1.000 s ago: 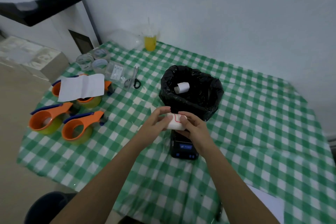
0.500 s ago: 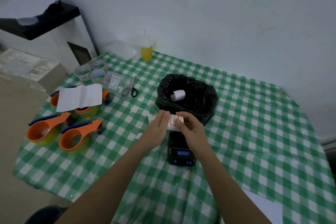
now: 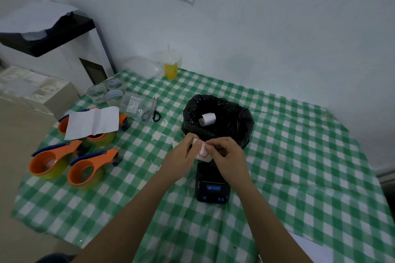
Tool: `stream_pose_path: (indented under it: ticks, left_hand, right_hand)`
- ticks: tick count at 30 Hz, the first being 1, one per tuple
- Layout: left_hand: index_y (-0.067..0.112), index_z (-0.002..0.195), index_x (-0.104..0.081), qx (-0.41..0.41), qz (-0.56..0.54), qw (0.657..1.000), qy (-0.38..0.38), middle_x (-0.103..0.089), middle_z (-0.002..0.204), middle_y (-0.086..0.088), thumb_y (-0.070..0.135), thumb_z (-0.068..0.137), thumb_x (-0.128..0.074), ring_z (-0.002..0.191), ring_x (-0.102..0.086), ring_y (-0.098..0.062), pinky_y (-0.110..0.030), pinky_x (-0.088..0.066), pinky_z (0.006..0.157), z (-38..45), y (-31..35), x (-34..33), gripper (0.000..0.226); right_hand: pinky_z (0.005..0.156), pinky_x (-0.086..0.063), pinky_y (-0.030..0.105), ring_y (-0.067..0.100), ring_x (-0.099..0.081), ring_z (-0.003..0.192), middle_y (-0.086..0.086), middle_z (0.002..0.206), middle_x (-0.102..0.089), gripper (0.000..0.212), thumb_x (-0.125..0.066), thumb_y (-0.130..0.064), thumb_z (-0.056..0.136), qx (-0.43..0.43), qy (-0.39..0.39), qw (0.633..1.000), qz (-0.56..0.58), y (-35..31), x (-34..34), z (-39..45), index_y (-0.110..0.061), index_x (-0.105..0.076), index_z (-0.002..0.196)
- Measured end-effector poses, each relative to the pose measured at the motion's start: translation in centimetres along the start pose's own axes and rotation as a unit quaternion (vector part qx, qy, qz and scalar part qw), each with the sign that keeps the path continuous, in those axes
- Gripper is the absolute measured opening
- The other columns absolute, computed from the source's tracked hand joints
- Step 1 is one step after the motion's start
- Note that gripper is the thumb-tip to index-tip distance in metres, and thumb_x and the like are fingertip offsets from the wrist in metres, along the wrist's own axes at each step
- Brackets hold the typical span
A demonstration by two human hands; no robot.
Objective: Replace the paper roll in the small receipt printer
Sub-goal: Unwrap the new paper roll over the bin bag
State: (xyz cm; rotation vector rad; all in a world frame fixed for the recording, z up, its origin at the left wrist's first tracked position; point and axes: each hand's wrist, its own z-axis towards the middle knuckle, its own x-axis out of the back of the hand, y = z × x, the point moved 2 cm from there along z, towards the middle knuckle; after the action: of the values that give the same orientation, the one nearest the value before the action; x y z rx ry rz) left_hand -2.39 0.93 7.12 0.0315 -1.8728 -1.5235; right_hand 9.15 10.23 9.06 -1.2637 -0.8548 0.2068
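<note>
Roll [image 3: 202,152] pinched betw. both hands' fingers [image 3: 197,145] (above printer [image 3: 211,186]).

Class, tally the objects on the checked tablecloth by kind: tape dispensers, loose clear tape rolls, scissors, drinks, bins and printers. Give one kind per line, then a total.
Orange tape dispensers: 3
Loose clear tape rolls: 3
Scissors: 1
Yellow drink cups: 1
Black-lined bins: 1
Receipt printers: 1
Total: 10

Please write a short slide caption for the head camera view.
Both hands, left hand and right hand, hold a paper roll above the receipt printer beside a black bin.
</note>
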Motion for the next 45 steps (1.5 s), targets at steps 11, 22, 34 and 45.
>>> stream_pose_path:
  ticks: [11, 22, 34, 45]
  left_hand:
    - [0.025, 0.090, -0.047, -0.017, 0.056, 0.998, -0.005, -0.044, 0.061, -0.001, 0.043, 0.095, -0.033, 0.052, -0.041, -0.013, -0.033, -0.037, 0.056, 0.1, 0.2, -0.2, 0.024]
    - [0.019, 0.083, -0.047, 0.017, 0.003, 1.000, -0.024, -0.045, 0.066, -0.001, 0.043, 0.095, -0.032, 0.056, -0.040, -0.012, -0.034, -0.036, 0.059, 0.3, -0.2, -0.7, 0.031]
    - [0.015, 0.085, -0.049, 0.053, -0.021, 0.998, -0.036, -0.048, 0.068, -0.001, 0.040, 0.096, -0.034, 0.061, -0.043, -0.015, -0.033, -0.035, 0.062, 0.0, -0.2, -0.6, 0.032]
    - [0.008, 0.080, -0.048, 0.086, -0.069, 0.992, -0.056, -0.047, 0.072, -0.005, 0.038, 0.096, -0.036, 0.066, -0.044, -0.018, -0.033, -0.034, 0.066, 0.2, -0.7, -0.7, 0.036]
  right_hand:
    - [0.082, -0.050, 0.024, 0.014, -0.058, 0.095, -0.001, 0.096, -0.062, 0.011, -0.062, -0.018, 0.088, 0.002, -0.026, 1.000, -0.014, 0.2, 0.1, -0.3, -0.023, -0.070, 0.093]
    - [0.070, -0.045, 0.004, -0.005, -0.057, 0.079, 0.006, 0.093, -0.063, 0.030, -0.058, -0.006, 0.089, -0.015, -0.004, 0.997, 0.071, 0.1, 0.1, -0.9, -0.032, -0.058, 0.075]
    - [0.071, -0.045, 0.004, -0.004, -0.057, 0.082, 0.000, 0.091, -0.062, 0.025, -0.062, -0.003, 0.086, 0.005, 0.006, 0.998, 0.057, 0.7, 0.3, -0.9, -0.027, -0.062, 0.077]
    - [0.072, -0.045, 0.007, 0.002, -0.057, 0.083, 0.005, 0.092, -0.061, 0.034, -0.061, 0.001, 0.084, 0.016, -0.001, 0.998, 0.053, 1.3, 0.2, -1.0, -0.031, -0.060, 0.073]
